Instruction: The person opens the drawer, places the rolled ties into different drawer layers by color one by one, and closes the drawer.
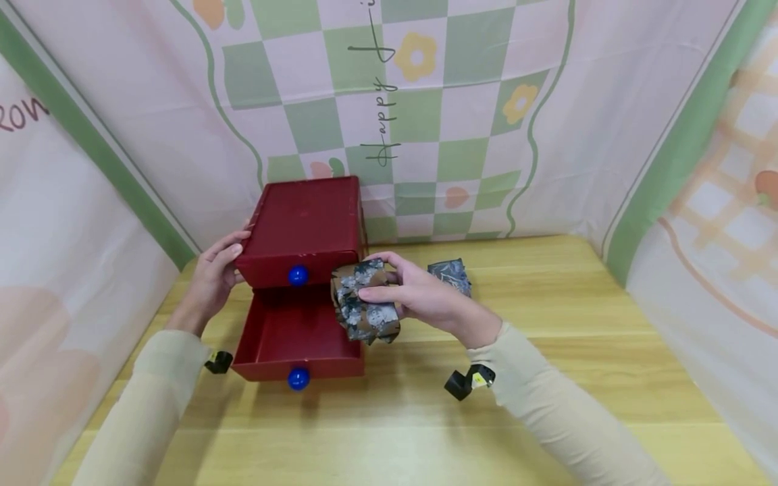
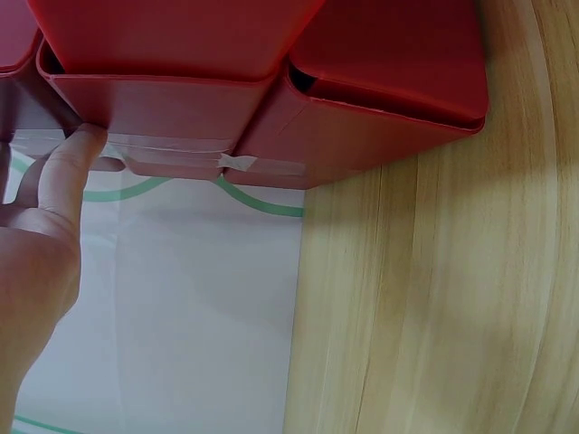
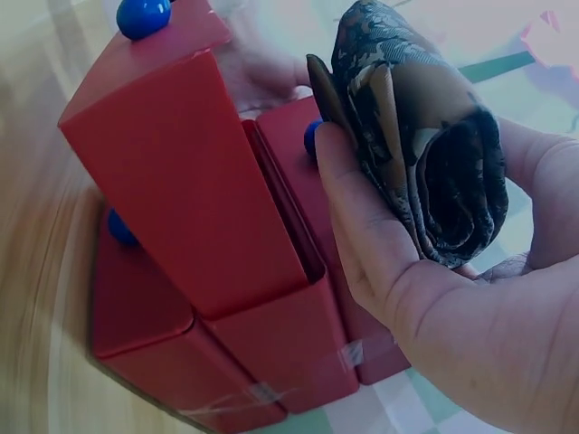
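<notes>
A red drawer cabinet (image 1: 306, 219) with blue knobs stands at the back left of the table. Its middle drawer (image 1: 298, 337) is pulled out, and the bare inside shows. My left hand (image 1: 214, 273) rests against the cabinet's left side, fingers fairly straight; in the left wrist view the hand (image 2: 50, 217) touches the red wall. My right hand (image 1: 419, 290) grips a folded cloth (image 1: 358, 304) with a dark floral pattern and brown patches, over the drawer's right edge. The right wrist view shows that cloth (image 3: 425, 136) rolled in layers between thumb and fingers.
A second folded dark cloth (image 1: 451, 273) lies on the wooden table (image 1: 547, 324), behind the right hand. Patterned fabric walls (image 1: 419, 128) close off the back and both sides. In the right wrist view, the lowest drawer (image 3: 140, 298) is closed beneath the pulled-out one.
</notes>
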Demonstrator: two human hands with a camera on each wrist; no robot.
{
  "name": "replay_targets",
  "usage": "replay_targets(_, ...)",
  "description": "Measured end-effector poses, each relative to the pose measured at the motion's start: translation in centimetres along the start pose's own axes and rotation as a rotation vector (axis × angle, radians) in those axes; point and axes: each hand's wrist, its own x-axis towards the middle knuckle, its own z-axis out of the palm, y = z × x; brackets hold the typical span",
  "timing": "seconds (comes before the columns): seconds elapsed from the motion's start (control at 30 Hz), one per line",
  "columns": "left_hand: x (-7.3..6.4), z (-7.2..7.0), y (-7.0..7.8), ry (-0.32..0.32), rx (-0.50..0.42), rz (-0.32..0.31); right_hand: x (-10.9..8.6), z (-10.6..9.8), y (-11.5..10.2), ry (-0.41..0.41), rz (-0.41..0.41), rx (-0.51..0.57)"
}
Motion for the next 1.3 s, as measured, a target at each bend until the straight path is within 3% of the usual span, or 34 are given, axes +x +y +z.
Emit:
replay_targets(0.23,0.1,0.0,-0.1,-0.003,0.009,0.002,0.7,1.1,-0.2,-0.041,-0.001,0.062)
replay_targets(0.67,0.1,0.0,-0.1,0.008,0.01,0.009,2.8,4.0,0.6,0.008,-0.003,-0.074)
replay_targets(0.93,0.1,0.0,-0.2,0.008,0.015,-0.006,3.6,6.3,0.9,-0.029,0.053,0.22)
replay_targets(1.3,0.0,-0.1,-0.1,0.01,-0.002,0.005,4.6,7.6,1.0,-0.013,0.139,0.277)
